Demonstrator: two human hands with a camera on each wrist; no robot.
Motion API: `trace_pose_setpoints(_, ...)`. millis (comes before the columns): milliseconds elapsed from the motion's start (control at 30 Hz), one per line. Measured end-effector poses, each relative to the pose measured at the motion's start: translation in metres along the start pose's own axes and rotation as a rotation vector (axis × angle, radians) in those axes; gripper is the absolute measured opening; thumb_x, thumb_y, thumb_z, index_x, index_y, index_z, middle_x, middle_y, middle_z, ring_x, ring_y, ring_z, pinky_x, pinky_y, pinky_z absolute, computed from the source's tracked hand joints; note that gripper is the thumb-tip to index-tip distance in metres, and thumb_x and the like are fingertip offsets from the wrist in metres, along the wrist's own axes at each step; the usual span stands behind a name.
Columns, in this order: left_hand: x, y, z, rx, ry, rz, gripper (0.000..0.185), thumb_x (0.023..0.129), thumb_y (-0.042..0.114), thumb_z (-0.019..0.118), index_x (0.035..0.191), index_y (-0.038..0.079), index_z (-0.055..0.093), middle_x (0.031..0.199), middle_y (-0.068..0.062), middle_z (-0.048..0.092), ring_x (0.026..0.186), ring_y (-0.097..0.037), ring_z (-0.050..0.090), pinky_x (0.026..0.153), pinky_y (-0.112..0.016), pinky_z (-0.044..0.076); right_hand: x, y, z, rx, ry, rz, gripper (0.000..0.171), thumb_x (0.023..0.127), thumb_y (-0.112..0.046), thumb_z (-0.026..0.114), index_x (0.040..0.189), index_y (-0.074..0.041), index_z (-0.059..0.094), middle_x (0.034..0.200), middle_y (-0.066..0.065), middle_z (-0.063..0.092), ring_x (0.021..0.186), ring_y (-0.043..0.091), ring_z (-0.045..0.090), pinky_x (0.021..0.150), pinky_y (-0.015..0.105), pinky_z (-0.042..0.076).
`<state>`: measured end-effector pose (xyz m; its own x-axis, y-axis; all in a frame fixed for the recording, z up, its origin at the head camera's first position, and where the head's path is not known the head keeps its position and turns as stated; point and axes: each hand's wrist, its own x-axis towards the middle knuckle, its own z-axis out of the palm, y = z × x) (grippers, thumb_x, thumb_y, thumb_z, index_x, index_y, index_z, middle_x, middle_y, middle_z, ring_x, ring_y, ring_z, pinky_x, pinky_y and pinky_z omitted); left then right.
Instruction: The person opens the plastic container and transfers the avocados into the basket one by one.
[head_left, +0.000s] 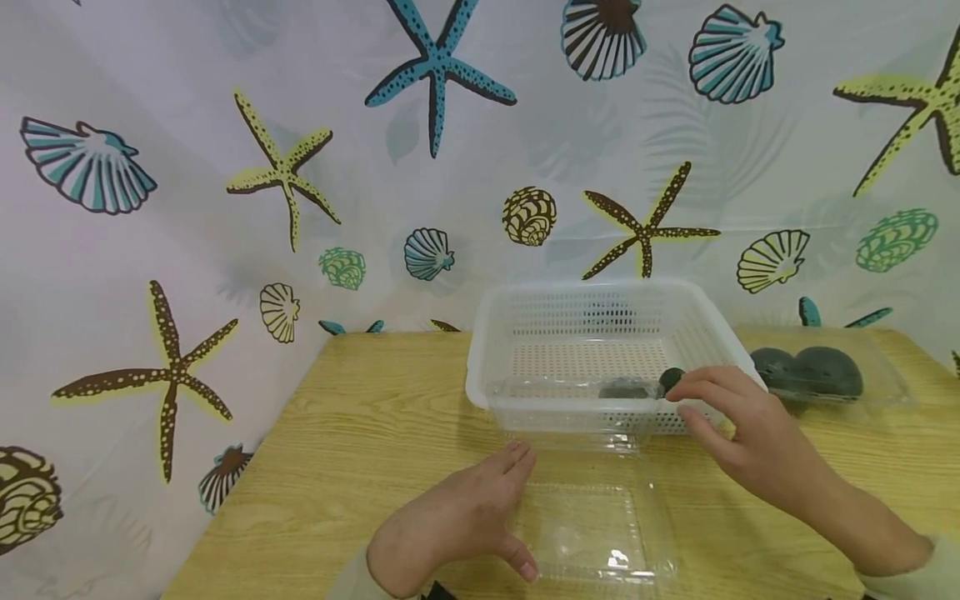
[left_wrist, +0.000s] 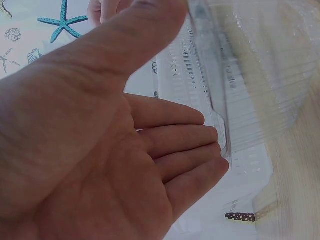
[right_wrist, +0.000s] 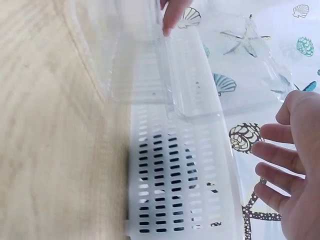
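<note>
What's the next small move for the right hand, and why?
Probably lower the right hand into the white perforated basket for a dark rounded item: its fingers hover close by, the clear clamshell stands open, and the neighbouring clear container holds similar ones.

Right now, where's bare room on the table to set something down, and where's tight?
Table: bare at left, between sheet, basket and left hand. Also at right, between right forearm and far right box. Crowded: centre, clear box reaching up before the basket, right hand over its rim.
</note>
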<state>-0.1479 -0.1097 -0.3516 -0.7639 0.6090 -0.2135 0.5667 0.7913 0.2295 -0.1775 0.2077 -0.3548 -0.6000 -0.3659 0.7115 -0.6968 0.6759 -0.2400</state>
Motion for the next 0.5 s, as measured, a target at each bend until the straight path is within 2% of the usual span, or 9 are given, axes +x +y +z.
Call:
trace_pose_setpoints(200, 0.0, 0.001, 0.0, 0.011, 0.004, 0.0, 0.123, 0.062, 0.057, 0.081, 0.155, 0.0, 0.025, 0.163, -0.015, 0.026, 0.151, -0.023, 0.026, 0.12, -0.035, 0.032, -0.012, -0.007, 0.007, 0.046, 0.007, -0.043, 0.039, 0.068, 0.012, 0.078, 0.095, -0.015, 0.072, 0.102, -0.006, 0.064, 0.1, 0.003, 0.054, 0.087, 0.004, 0.04)
trace_pose_setpoints(500, 0.001, 0.002, 0.0, 0.001, -0.001, 0.002, 0.122, 0.062, 0.057, 0.08, 0.155, 0.0, 0.025, 0.163, -0.015, 0.025, 0.152, -0.024, 0.025, 0.12, -0.036, 0.032, -0.026, -0.012, 0.016, 0.099, -0.025, -0.079, 0.045, 0.068, 0.009, 0.078, 0.097, -0.025, 0.07, 0.101, -0.012, 0.064, 0.095, 0.001, 0.055, 0.084, 0.008, 0.042)
